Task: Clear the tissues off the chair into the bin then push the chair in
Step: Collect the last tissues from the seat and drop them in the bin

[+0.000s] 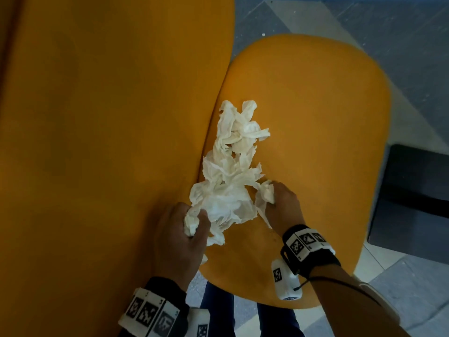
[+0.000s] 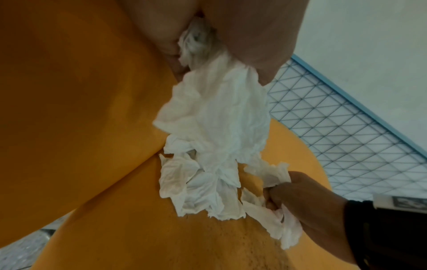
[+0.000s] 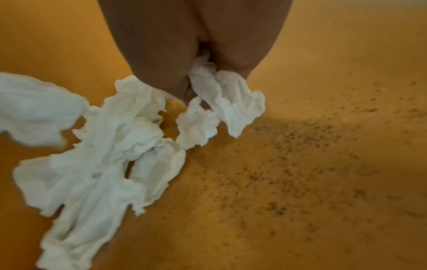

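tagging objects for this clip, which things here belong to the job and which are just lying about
Part of the job:
- tissues, crumpled on the seat
- orange chair
- left hand, gripping a wad of tissue
- right hand, gripping another piece

Just lying about:
- dark object on the floor right of the chair; cannot tell what it is
- wire grid panel
- patterned floor

Thin white paper tissues (image 1: 230, 181), crumpled, wrinkled and ragged at the edges, fill the centre of the frame. They lie on a chair (image 1: 315, 132) with a smooth, matt orange seat, which the right wrist view shows speckled with small dark marks at lower right. At upper right the floor (image 1: 401, 40) looks like matt grey and pale tile. Black fabric wrist straps (image 1: 313, 261) at the bottom carry white plastic blocks printed with black patterns.
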### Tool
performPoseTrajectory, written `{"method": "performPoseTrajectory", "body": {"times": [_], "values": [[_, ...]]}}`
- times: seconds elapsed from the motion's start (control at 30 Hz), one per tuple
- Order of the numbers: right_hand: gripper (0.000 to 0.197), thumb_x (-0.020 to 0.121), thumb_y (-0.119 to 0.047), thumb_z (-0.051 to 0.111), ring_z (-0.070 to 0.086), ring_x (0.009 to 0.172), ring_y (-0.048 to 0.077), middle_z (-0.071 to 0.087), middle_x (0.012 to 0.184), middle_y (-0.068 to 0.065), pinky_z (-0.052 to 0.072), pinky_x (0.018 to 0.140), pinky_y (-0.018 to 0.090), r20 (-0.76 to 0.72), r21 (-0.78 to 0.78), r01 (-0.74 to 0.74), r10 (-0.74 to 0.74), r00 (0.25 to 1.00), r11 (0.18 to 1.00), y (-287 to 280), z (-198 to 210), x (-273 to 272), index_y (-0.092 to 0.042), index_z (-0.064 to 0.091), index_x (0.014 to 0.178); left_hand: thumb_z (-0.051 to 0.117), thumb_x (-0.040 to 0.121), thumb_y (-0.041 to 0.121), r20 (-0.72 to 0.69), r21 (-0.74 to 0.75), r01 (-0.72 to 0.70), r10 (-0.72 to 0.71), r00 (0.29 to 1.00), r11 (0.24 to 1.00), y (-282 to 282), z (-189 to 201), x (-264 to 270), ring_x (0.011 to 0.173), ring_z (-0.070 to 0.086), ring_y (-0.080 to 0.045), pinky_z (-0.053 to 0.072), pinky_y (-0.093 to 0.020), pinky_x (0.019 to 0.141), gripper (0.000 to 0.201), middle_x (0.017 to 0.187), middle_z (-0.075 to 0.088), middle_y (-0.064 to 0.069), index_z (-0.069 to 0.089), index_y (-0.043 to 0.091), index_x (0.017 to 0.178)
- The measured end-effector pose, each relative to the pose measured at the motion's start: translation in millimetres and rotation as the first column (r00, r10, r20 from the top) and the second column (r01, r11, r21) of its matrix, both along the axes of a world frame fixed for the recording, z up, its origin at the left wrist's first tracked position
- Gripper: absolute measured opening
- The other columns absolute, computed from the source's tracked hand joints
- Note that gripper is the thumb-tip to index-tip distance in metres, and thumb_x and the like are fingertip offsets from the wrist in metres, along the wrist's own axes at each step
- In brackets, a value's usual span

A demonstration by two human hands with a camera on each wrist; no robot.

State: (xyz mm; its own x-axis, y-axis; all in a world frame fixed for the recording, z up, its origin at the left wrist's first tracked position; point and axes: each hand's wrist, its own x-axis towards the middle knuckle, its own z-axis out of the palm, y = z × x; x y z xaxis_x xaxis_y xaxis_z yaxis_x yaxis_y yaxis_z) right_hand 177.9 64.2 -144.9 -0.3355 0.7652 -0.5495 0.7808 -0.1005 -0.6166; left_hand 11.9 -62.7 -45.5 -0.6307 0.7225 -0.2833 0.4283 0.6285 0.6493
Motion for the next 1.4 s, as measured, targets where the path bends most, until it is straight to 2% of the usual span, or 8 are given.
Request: {"method": "performPoseTrajectory", "body": {"times": [0.27, 0.47, 0.6, 0.77, 1.07, 1.13, 1.23, 1.4], "values": [[0.066, 0.081, -0.032, 0.064, 0.057, 0.100, 0.036, 0.050, 0.126, 0.009, 0.049, 0.078, 0.045, -0.017, -0.118, -0.207, 0.206, 0.978, 0.971, -21.3, 5.3, -44.0, -0.019, 0.029, 0.135, 0.071, 0.076, 0.016, 0.003, -0.040, -0.067, 0.067, 0.998, 0.997, -18.0, 13.6, 0.4, 0.075, 0.050, -0.006, 0.040, -0.020, 0.058, 0.021, 0.083, 0.046, 0.013, 0.051, 0.022, 0.077], [0.055, 0.093, -0.030, 0.053, 0.049, 0.123, 0.034, 0.036, 0.148, 0.009, 0.044, 0.095, 0.042, 0.175, -0.120, -0.305, 0.322, 0.930, 0.945, -30.1, -0.1, -46.8, -0.012, 0.033, 0.141, 0.070, 0.076, 0.003, 0.203, -0.070, -0.086, 0.099, 0.974, 0.994, -32.1, 10.4, 4.3, 0.091, 0.059, -0.006, 0.051, -0.025, 0.072, 0.046, 0.098, 0.058, 0.015, 0.051, 0.042, 0.092], [0.047, 0.092, -0.035, 0.047, 0.056, 0.107, 0.036, 0.048, 0.133, 0.013, 0.047, 0.087, 0.043, 0.079, -0.117, -0.088, 0.097, 0.992, 0.989, -28.1, 9.8, -37.5, -0.007, 0.046, 0.130, 0.066, 0.079, 0.002, 0.188, -0.051, -0.018, 0.027, 0.982, 0.999, -36.0, 11.6, 5.8, 0.099, 0.057, 0.002, 0.048, -0.015, 0.079, 0.047, 0.104, 0.061, 0.017, 0.055, 0.044, 0.097], [0.047, 0.084, -0.047, 0.045, 0.047, 0.056, 0.025, 0.052, 0.061, 0.006, 0.035, 0.052, 0.033, -0.023, -0.066, 0.273, -0.275, 0.961, 0.960, -19.5, 35.5, -18.9, -0.004, 0.051, 0.066, 0.066, 0.077, 0.003, 0.133, -0.035, 0.018, -0.013, 0.991, 0.999, -37.2, 15.1, 7.4, 0.088, 0.057, 0.002, 0.045, -0.008, 0.069, 0.033, 0.089, 0.061, 0.011, 0.059, 0.032, 0.089], [0.013, 0.079, -0.009, 0.068, 0.063, 0.074, 0.027, 0.066, 0.079, 0.009, 0.044, 0.066, 0.030, -0.107, -0.080, 0.629, -0.635, 0.765, 0.773, -26.3, 59.6, 34.8, -0.001, 0.064, 0.089, 0.067, 0.084, 0.026, 0.128, -0.026, 0.107, -0.103, 0.986, 0.994, -27.3, 22.5, 10.5, 0.075, 0.058, -0.010, 0.051, -0.030, 0.061, 0.017, 0.082, 0.058, 0.010, 0.052, 0.035, 0.084], [0.005, 0.079, -0.008, 0.065, 0.065, 0.070, 0.024, 0.069, 0.075, 0.009, 0.049, 0.064, 0.035, -0.139, -0.085, 0.650, -0.655, 0.743, 0.755, -32.5, 63.7, 45.2, -0.003, 0.066, 0.078, 0.068, 0.082, 0.018, 0.079, -0.005, 0.184, -0.183, 0.980, 0.983, -19.9, 29.1, 12.1, 0.076, 0.058, -0.012, 0.050, -0.025, 0.063, 0.022, 0.082, 0.059, 0.010, 0.052, 0.033, 0.084], [0.030, 0.085, -0.006, 0.058, 0.064, 0.063, 0.033, 0.065, 0.061, 0.007, 0.052, 0.064, 0.043, -0.210, -0.085, 0.679, -0.679, 0.703, 0.729, -43.5, 75.3, 58.2, -0.020, 0.053, 0.059, 0.073, 0.075, 0.007, 0.082, 0.006, 0.279, -0.279, 0.957, 0.960, -9.8, 38.1, 15.8, 0.077, 0.057, -0.013, 0.043, -0.014, 0.066, 0.033, 0.083, 0.059, 0.008, 0.052, 0.030, 0.084], [0.022, 0.083, -0.014, 0.051, 0.046, 0.061, 0.026, 0.046, 0.064, 0.009, 0.043, 0.062, 0.046, -0.344, -0.106, 0.762, -0.743, 0.575, 0.639, -62.0, 98.2, 87.2, -0.023, 0.043, 0.064, 0.073, 0.071, -0.001, 0.075, 0.040, 0.428, -0.430, 0.900, 0.903, 6.8, 44.6, 36.3, 0.077, 0.054, -0.012, 0.043, -0.015, 0.068, 0.037, 0.082, 0.056, 0.007, 0.052, 0.028, 0.080]]}}
